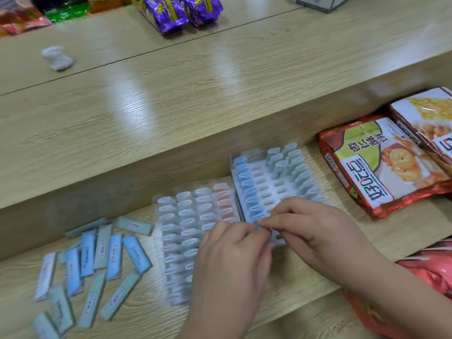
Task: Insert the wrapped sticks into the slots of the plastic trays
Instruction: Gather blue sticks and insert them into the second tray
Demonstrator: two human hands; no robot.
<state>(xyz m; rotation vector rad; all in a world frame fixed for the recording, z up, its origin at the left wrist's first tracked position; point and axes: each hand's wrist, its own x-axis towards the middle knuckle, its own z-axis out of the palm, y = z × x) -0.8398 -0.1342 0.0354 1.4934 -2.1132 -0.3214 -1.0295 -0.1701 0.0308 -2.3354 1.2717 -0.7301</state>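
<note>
Bounding edges: the lower wooden shelf (305, 272) is closed at the back by the riser of an upper tabletop (195, 106); snack packets (381, 167) hem it in on the right, and a red bag (430, 272) sits at the near right.
Open room: bare wood shows in a strip between the riser and the trays, and on the near side of the shelf below the hands.
Right tray (266, 189): white, lying at a slant just beside the left tray; its left column is filled with blue sticks, its right column and part of the next hold grey-blue ones, and the middle slots are open.
Left tray (171, 241): every visible slot holds a stick, with pinkish ones at the far end of its right column.
Loose sticks (93, 260): scattered flat on the shelf, left of both trays.
Left hand (232, 253): fingers curled, thumb and forefinger pinching a wrapped stick (258, 222) at the near end of the right tray's left column.
Right hand (310, 226): fingers curled, its tips meeting the left hand's on the same stick; blur hides the exact grip.
</note>
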